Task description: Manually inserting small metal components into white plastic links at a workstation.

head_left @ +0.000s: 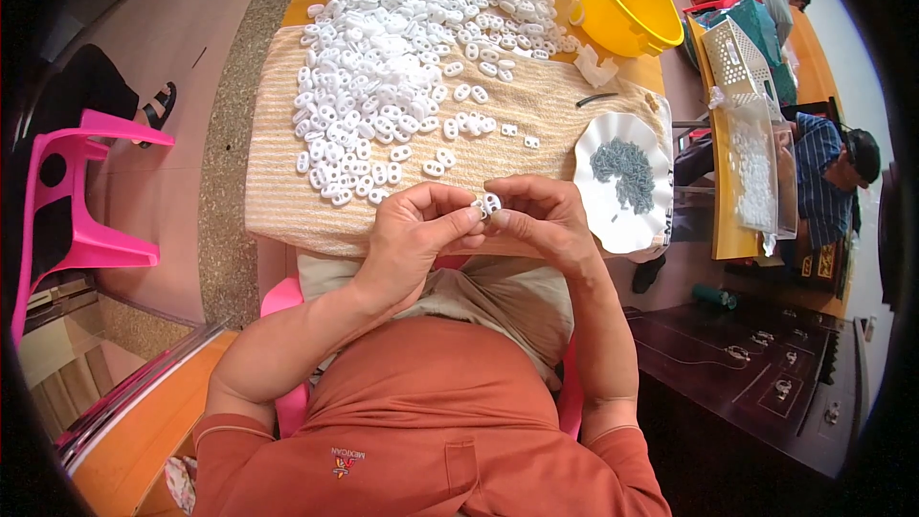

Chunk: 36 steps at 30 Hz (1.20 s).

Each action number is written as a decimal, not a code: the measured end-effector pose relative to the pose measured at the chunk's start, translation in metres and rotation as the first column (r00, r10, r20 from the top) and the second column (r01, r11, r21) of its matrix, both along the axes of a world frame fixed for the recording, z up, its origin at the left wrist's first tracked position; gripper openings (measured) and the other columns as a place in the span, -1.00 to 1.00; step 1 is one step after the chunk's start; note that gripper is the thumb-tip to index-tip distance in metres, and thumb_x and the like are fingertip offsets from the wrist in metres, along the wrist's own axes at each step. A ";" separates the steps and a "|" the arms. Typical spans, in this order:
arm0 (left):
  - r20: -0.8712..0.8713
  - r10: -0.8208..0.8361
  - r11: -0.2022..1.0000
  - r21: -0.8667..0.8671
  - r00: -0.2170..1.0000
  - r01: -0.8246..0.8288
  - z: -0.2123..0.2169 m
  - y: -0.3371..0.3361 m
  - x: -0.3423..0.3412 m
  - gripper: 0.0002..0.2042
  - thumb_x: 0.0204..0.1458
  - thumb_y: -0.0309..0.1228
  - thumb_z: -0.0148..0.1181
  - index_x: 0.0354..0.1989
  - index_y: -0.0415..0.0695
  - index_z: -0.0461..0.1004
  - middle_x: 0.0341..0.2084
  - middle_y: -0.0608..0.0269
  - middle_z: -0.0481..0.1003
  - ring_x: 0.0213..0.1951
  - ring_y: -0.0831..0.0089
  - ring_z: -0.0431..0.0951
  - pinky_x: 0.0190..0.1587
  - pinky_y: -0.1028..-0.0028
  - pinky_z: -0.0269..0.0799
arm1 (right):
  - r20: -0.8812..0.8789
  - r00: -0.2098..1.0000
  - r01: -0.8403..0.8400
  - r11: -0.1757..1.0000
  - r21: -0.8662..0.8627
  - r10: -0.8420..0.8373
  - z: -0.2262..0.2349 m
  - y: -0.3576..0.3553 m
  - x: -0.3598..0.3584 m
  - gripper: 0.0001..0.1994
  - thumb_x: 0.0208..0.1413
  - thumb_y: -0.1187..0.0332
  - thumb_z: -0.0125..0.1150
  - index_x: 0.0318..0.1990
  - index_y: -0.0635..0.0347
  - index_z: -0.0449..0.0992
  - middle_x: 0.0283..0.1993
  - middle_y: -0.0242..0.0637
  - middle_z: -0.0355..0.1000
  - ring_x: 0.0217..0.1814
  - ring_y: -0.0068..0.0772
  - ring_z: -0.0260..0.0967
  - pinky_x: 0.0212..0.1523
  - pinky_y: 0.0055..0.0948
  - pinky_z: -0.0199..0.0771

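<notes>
Above the near edge of the table, my left hand (412, 235) and my right hand (548, 220) meet, each closed in a pinch of thumb and fingers. Between the fingertips is a small white two-hole plastic piece (492, 202), which both hands grip; its lower part is hidden by my fingers. A large heap of the same white pieces (369, 86) covers the far left of the striped towel (273, 201). Several more lie loose in front of it. Right of my right hand stands a white scalloped plate (598, 230) with many small dark grey parts (627, 172) in it.
A yellow basket (637, 0) stands at the far right of the table, near a crumpled tissue (595, 67) and a thin black strip (595, 99). A pink chair (91, 230) is at left. Another person (828, 163) sits at a table on the right.
</notes>
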<state>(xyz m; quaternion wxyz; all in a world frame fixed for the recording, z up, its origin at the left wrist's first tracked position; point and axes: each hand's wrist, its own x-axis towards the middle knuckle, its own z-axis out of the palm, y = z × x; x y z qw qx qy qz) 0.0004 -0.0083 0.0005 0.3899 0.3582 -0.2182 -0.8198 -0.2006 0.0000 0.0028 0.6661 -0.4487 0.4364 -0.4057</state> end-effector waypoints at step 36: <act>-0.168 -0.070 0.996 0.037 0.983 0.078 -0.003 -0.001 0.002 -0.86 0.08 -0.58 0.18 -0.18 -0.25 0.47 -0.32 0.18 0.56 -0.32 0.49 0.59 -0.23 0.54 0.61 | 0.161 0.987 0.001 0.997 0.077 -0.013 0.010 0.004 0.004 -0.71 0.08 0.60 0.21 -0.01 0.42 0.47 -0.13 -0.16 0.52 -0.11 -0.40 0.50 -0.07 -0.49 0.52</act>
